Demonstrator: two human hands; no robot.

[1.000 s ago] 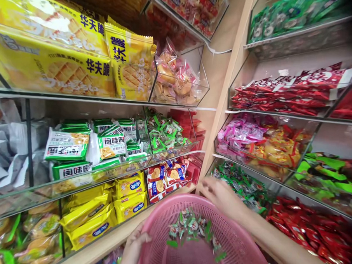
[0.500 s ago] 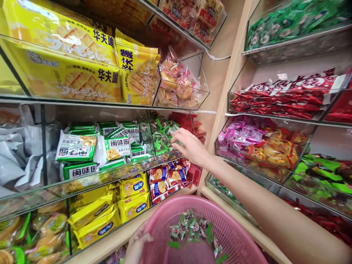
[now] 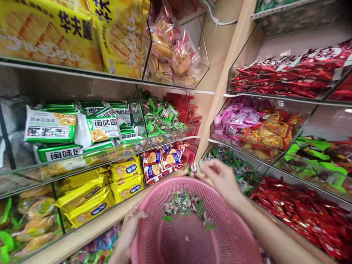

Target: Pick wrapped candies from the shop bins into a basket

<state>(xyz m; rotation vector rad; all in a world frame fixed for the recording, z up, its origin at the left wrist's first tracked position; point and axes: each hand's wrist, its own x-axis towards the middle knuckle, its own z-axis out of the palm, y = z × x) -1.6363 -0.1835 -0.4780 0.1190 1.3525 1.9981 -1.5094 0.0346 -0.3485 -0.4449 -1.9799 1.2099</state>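
Note:
My left hand [image 3: 132, 222] grips the left rim of a pink plastic basket [image 3: 232, 235], its thumb over the edge. Inside the basket lies a cluster of small candies in clear and green wrappers [image 3: 186, 202], toward the far side. Just above the far rim, my right hand [image 3: 217, 176] pinches a small wrapped candy [image 3: 194, 169] with green ends, slightly blurred. Similar green-wrapped candies [image 3: 162, 116] fill a clear bin on the shelf beyond.
Clear bins line two shelf walls meeting at a wooden post [image 3: 215, 87]. On the left are yellow waffle packets [image 3: 46, 29], green-and-white packets [image 3: 102, 127] and yellow packs [image 3: 88, 200]. Red packets [image 3: 303, 211] and pink-wrapped sweets [image 3: 237, 115] sit on the right.
My right hand has come down and right from the green candy bin to the basket's far rim, with a candy in its fingers. The view has shifted lower; my left hand stays on the basket.

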